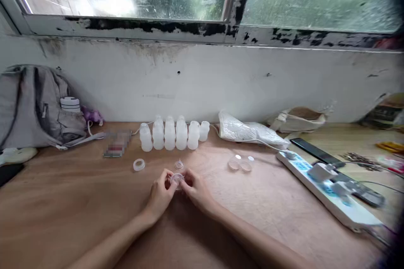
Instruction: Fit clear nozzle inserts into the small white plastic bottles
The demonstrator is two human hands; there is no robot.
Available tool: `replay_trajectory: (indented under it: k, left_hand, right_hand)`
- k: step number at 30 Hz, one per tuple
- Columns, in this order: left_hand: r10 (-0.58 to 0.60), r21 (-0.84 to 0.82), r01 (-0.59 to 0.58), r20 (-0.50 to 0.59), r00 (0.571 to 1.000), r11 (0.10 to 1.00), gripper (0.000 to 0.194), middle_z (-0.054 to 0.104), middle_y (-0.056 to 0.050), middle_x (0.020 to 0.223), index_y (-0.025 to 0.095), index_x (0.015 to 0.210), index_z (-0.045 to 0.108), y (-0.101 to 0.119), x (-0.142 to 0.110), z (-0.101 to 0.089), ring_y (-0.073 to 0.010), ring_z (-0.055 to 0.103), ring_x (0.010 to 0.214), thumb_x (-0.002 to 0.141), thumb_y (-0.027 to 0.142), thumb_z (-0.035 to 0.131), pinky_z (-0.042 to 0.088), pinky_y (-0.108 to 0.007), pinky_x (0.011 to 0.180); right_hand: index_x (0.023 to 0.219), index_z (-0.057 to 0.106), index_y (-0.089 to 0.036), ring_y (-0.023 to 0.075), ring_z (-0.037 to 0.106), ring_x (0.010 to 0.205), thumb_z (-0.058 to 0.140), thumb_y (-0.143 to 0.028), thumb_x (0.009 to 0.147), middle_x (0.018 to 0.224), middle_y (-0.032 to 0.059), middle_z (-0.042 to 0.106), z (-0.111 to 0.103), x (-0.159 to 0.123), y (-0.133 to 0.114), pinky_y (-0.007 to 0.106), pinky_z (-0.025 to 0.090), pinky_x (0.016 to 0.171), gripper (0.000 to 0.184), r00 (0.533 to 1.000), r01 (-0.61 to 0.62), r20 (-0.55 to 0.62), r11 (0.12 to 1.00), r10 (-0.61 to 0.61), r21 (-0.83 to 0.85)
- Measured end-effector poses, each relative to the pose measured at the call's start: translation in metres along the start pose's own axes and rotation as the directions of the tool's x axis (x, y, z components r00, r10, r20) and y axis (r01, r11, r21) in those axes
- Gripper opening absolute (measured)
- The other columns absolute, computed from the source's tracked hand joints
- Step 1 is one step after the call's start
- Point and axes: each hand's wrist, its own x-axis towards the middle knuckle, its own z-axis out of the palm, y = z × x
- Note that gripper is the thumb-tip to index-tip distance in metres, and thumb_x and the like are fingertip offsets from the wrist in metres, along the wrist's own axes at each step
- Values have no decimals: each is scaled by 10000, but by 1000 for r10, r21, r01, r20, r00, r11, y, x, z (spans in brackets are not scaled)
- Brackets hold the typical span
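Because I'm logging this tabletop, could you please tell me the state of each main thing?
Left hand: gripping the clear part
Right hand: gripping it too
Clear part: held by both hands
Bottles: standing upright
White ring: lying flat
Clear round pieces: lying loose
Silvery package: lying down
Power strip: adapters plugged in
Backpack: upright

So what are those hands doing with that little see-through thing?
A person has a small clear round piece held in a two-handed grip, with the left hand and right hand meeting just above the table. Another little clear piece lies just past their fingers. A white ring sits off to the left, and two clear discs are over to the right. Behind all that, cloudy white bottles stand near the wall.
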Motion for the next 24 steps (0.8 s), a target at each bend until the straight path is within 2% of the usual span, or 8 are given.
replay_trajectory:
  k: [5, 9, 13, 24]
  left_hand:
    - [-26, -79, 29, 45, 999, 996, 214, 594, -1, 675, 181, 853, 532, 3, 3, 0, -121, 541, 531, 799, 375, 461, 411, -197, 476]
    - [-25, -86, 30, 53, 998, 996, 244, 568, 9, 613, 178, 822, 531, 1, 2, 1, -121, 519, 490, 810, 401, 431, 396, -192, 421]
    - [-14, -42, 17, 55, 998, 999, 242, 540, 27, 577, 187, 776, 497, -1, 2, 2, -115, 507, 460, 825, 406, 407, 397, -195, 419]
    - [-15, 7, 14, 37, 999, 1000, 211, 520, 44, 539, 193, 743, 470, -1, 1, 2, -107, 503, 442, 821, 384, 424, 373, -197, 451]
  right_hand:
    - [891, 563, -169, 77, 477, 465, 491, -325, 820, 646, -15, 558, -1, 1, -3, 180, 390, 420, 186, 999, -30, 19, 998, 29, 61]
    - [810, 561, -151, 74, 472, 417, 495, -387, 811, 616, -12, 555, 2, 2, -4, 182, 379, 372, 245, 997, -73, 10, 985, 72, 155]
    - [720, 532, -147, 67, 437, 362, 513, -403, 797, 511, -37, 504, 4, 2, -3, 176, 339, 342, 268, 992, -117, -19, 981, 121, 153]
    - [667, 515, -162, 88, 460, 486, 538, -336, 783, 550, -35, 510, 4, 2, -1, 200, 361, 463, 211, 996, -44, -67, 995, 50, 88]
